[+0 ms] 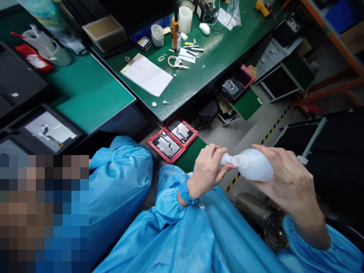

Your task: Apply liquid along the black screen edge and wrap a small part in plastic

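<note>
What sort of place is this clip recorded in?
Probably an electronics assembly or repair workshop: a green-matted workbench, red trays of flat circuit parts, blue cleanroom-style sleeves. The left hand and right hand hold a white squeeze bottle.

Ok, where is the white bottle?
The white bottle sits right of centre in the head view, its body in the right hand and its nozzle pinched by the left hand, near the red trays.

right hand point(287, 178) cradles white bulb bottle point(254, 167); left hand point(209, 168) pinches nozzle point(227, 158) (blue wristband point(185, 192) on wrist); blue gown point(199, 235) below.
</note>
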`<state>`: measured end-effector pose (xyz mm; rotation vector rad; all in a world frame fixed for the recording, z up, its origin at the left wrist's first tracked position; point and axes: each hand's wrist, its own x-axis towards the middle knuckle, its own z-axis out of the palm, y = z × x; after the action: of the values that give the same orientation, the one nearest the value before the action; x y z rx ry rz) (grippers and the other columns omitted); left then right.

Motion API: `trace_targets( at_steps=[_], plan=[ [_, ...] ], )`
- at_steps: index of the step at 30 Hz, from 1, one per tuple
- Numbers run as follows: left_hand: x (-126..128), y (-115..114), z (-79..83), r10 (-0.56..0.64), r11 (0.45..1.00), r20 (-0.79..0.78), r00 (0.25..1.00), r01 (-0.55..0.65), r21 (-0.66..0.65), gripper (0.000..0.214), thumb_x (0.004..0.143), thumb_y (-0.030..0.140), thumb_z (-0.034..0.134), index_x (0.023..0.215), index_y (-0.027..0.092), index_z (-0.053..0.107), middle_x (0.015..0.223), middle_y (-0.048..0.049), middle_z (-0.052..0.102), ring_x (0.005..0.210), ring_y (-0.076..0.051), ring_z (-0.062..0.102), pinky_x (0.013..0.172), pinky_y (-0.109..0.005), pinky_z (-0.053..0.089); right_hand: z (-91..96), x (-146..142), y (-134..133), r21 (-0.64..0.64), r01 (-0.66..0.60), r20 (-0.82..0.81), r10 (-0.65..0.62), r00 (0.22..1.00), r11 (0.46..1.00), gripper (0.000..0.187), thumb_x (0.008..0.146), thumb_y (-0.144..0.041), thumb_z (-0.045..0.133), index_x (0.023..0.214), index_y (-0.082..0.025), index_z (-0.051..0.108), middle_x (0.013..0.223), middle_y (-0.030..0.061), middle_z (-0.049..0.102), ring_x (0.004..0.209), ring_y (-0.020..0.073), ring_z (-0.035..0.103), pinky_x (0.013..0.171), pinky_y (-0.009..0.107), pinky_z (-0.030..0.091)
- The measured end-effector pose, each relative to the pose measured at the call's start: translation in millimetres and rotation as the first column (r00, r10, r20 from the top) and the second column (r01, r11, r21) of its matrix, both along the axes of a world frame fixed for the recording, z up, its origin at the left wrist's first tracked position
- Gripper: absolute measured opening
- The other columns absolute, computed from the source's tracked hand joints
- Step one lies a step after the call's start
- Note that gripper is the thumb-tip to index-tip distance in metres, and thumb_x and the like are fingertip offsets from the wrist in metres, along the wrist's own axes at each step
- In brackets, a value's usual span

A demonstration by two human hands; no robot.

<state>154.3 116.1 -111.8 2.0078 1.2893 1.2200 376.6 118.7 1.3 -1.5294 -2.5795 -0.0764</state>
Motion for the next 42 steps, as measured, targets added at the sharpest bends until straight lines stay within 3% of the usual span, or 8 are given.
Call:
trace_targets(
  at_steps=[16, 26, 36, 42],
  plan=[
    [0.4, 0.7, -1.9, -0.052, 0.997, 0.047, 0.998, 0.054, -0.057, 0.045, 0.116, 0.06, 0.048, 0.125, 0.019, 0.063, 0.107, -0.0099, 0.068, 0.092, -0.023, 0.066, 0.083, -0.036, 0.056, -8.8, -1.6, 2.6, -0.007, -0.031, -0.069, 0.03, 0.997, 1.0, 0.059, 0.102, -0.038, 0.074, 0.156, -0.026, 0.056, 0.12, 0.0122, 0.077, 0.095, 0.0333, 0.075, 0.078, 0.042, 0.058],
    [-3.6, 0.2, 3.9, -0.078, 0.994, 0.185, 0.98, 0.091, -0.066, 0.05, 0.117, 0.064, 0.04, 0.123, 0.02, 0.062, 0.104, -0.0091, 0.069, 0.09, -0.022, 0.068, 0.078, -0.034, 0.057, -33.5, -0.9, 1.2, -0.062, -0.024, -0.229, 0.009, 0.973, 0.998, 0.07, 0.094, -0.036, 0.082, 0.158, -0.028, 0.055, 0.131, 0.0125, 0.077, 0.11, 0.0361, 0.076, 0.091, 0.045, 0.063],
    [-18.9, 3.9, 1.8, -0.014, 1.0, 0.248, 0.969, 0.018, -0.01, 0.035, 0.117, 0.055, 0.053, 0.126, 0.021, 0.058, 0.103, -0.0059, 0.067, 0.088, -0.02, 0.067, 0.076, -0.032, 0.056, -69.9, -14.6, 18.2, -0.079, -0.04, -0.578, -0.013, 0.816, 0.996, 0.067, 0.094, -0.048, 0.089, 0.15, -0.027, 0.06, 0.132, 0.0114, 0.079, 0.112, 0.034, 0.082, 0.093, 0.044, 0.068],
    [-38.3, 15.7, -14.2, 0.099, 0.995, 0.292, 0.951, -0.094, -0.034, 0.022, 0.116, 0.042, 0.057, 0.127, 0.023, 0.056, 0.099, -0.002, 0.062, 0.083, -0.017, 0.062, 0.076, -0.029, 0.053, -111.8, -38.9, 47.9, -0.089, -0.01, -0.754, -0.061, 0.654, 0.996, 0.066, 0.089, -0.045, 0.095, 0.143, -0.026, 0.063, 0.124, 0.0115, 0.083, 0.104, 0.031, 0.083, 0.088, 0.044, 0.069]
  ],
)
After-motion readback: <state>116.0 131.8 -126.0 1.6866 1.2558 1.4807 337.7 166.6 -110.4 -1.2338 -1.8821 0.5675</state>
